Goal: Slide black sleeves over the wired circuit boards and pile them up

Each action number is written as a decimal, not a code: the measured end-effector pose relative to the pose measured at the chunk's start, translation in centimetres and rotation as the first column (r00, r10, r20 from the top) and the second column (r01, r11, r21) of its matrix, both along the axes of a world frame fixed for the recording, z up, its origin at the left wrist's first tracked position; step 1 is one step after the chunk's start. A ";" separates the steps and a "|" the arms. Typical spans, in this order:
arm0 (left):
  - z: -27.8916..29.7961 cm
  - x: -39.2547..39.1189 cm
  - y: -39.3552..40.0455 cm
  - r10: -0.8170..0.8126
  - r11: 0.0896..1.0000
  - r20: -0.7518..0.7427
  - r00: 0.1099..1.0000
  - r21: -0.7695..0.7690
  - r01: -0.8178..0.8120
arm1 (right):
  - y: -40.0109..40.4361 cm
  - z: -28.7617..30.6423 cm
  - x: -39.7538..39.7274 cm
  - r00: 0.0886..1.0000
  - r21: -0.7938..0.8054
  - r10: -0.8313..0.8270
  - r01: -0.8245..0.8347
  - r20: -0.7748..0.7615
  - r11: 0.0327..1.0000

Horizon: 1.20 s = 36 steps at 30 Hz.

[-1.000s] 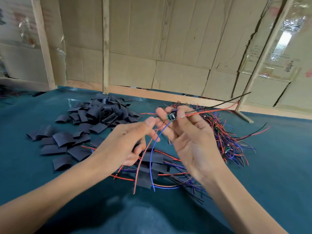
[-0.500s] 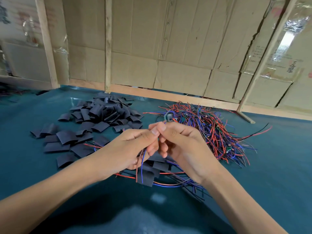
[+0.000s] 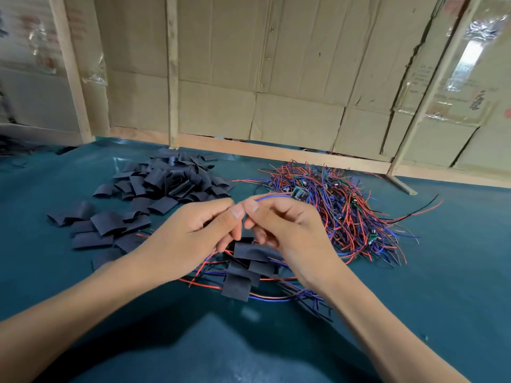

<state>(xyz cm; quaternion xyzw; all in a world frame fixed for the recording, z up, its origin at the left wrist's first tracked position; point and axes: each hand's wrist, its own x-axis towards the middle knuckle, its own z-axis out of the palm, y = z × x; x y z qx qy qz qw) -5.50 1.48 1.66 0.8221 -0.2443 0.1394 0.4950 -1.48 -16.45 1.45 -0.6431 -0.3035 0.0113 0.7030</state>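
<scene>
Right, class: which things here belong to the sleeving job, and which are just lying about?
Part of the job:
- circuit board, its wires pinched by right hand and left hand
- loose black sleeves
- unsleeved wired boards
- sleeved pile

Just there:
- cardboard wall
- wooden posts

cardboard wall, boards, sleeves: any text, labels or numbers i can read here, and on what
None can be read.
Cardboard wall, right: dark handwritten characters and faint printed lines, too blurred.
Cardboard wall, left: reddish marks, too blurred.
Circuit board: any marking is too small.
Sleeves: no text shows.
</scene>
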 end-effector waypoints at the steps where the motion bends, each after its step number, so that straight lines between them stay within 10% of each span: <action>1: -0.1 0.0 0.1 0.018 0.999 0.024 1.000 0.028 -0.018 | 0.1 0.0 0.0 1.000 0.017 0.005 -0.004 -0.021 1.000; 20: -1.2 1.2 0.9 -0.021 0.983 0.156 0.988 0.182 -0.008 | -0.2 0.8 -0.1 0.992 0.360 -0.060 0.096 -0.110 0.928; 36: -1.9 1.2 0.6 0.073 0.971 0.191 0.979 0.209 -0.113 | -0.4 0.2 -0.8 0.936 0.246 -0.337 0.304 0.104 0.920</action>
